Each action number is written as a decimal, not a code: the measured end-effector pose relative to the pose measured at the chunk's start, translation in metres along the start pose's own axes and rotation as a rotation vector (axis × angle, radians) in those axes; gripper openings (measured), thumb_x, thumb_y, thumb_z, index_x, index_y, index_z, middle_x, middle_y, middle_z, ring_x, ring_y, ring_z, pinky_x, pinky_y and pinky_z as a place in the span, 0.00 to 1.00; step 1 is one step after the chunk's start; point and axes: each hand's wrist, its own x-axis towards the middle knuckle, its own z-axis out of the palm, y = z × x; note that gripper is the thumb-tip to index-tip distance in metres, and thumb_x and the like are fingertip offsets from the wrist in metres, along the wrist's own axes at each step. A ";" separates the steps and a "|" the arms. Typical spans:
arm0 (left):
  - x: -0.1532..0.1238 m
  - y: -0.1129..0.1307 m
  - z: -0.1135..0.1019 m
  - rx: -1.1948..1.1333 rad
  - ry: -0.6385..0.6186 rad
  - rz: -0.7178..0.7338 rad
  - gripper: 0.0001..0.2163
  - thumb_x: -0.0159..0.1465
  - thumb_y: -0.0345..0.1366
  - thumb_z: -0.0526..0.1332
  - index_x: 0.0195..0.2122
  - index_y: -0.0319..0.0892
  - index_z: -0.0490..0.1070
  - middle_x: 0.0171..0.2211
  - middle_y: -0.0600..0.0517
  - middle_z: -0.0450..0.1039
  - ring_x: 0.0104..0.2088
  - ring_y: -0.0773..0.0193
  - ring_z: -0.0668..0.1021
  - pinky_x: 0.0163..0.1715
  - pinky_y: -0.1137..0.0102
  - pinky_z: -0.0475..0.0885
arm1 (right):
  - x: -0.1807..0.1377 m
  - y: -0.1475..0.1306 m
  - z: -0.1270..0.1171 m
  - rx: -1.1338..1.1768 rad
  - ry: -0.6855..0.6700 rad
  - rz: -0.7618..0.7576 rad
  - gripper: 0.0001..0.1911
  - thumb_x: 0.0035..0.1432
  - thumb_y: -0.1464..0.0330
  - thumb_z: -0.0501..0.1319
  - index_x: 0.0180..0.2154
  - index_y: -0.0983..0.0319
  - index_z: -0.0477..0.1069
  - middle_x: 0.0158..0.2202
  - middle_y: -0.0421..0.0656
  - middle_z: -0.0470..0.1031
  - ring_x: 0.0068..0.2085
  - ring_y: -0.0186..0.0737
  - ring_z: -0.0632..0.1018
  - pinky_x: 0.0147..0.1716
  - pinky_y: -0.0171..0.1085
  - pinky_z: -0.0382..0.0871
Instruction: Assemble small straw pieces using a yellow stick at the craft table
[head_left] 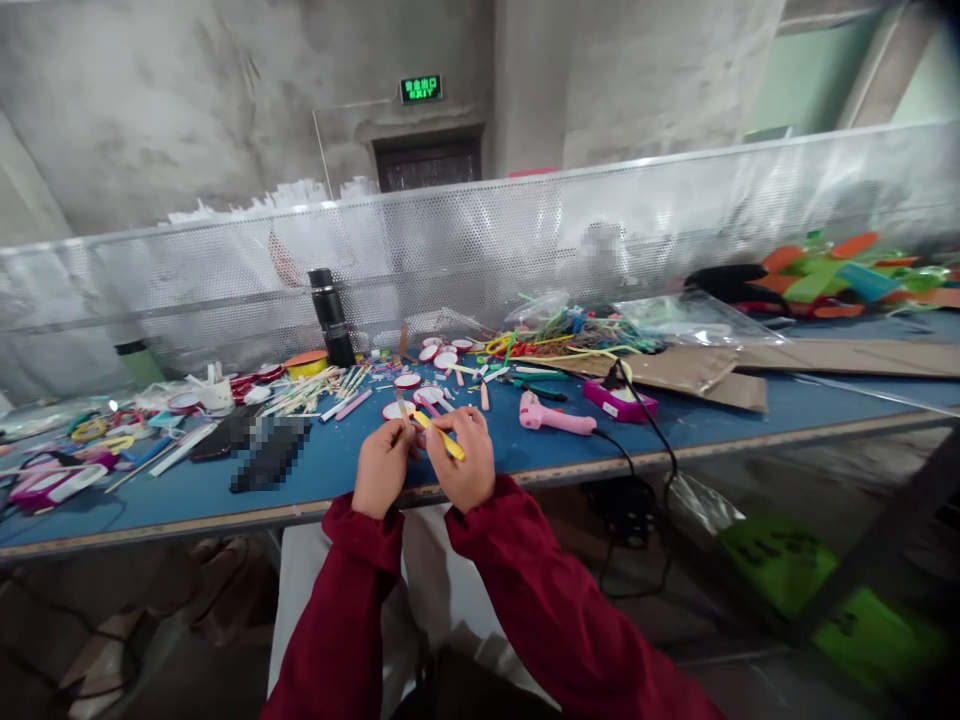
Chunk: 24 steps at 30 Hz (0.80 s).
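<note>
At the far left of the blue worktop (517, 455), a green bottle (140, 364) stands upright; its contents cannot be seen. A white cup (217, 400) follows, with thin pale pieces at its mouth, too small to identify. A yellow tub (307, 370) carries an orange piece (304, 356) on top, which hides the inside. Beside it stands a black flask (331, 318), contents not visible.

At centre, near the front edge, the left hand (385, 465) has a narrow grip, fingertips pinched on a slim stick (402, 406) pointing away from the body. It appears light, stiff and possibly brittle; the lower end is judged the safer hold. Just beside, the right hand (466, 460) has its grip closed around a yellow tool (450, 442), tilted toward the left hand. This appears light, rigid and smooth, liable to slip or roll; the thick barrel is the sound place to hold.

Further right lie a pink tool (556, 416) and a purple box (621, 402), interior unseen. Beyond, a clear bag (701, 322) lies loosely spread; no contents can be confirmed.
</note>
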 end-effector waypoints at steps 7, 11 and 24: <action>0.001 0.002 0.001 0.007 0.007 -0.002 0.12 0.66 0.39 0.57 0.27 0.41 0.71 0.23 0.55 0.72 0.26 0.67 0.71 0.29 0.72 0.63 | 0.000 0.000 -0.001 -0.001 -0.022 0.006 0.05 0.64 0.71 0.59 0.34 0.56 0.67 0.29 0.39 0.77 0.33 0.42 0.76 0.46 0.46 0.67; 0.000 0.004 0.001 0.015 0.011 -0.007 0.12 0.66 0.39 0.57 0.27 0.41 0.72 0.23 0.55 0.72 0.25 0.67 0.71 0.28 0.72 0.63 | 0.001 -0.001 -0.001 0.014 -0.027 0.003 0.05 0.63 0.71 0.59 0.33 0.56 0.67 0.29 0.39 0.77 0.33 0.42 0.76 0.45 0.46 0.67; -0.001 0.001 0.001 0.051 -0.007 0.014 0.11 0.67 0.40 0.56 0.31 0.41 0.74 0.26 0.54 0.74 0.28 0.66 0.73 0.30 0.72 0.65 | 0.000 0.000 0.000 0.024 -0.070 0.011 0.05 0.64 0.70 0.59 0.33 0.56 0.68 0.29 0.40 0.78 0.33 0.42 0.77 0.48 0.48 0.67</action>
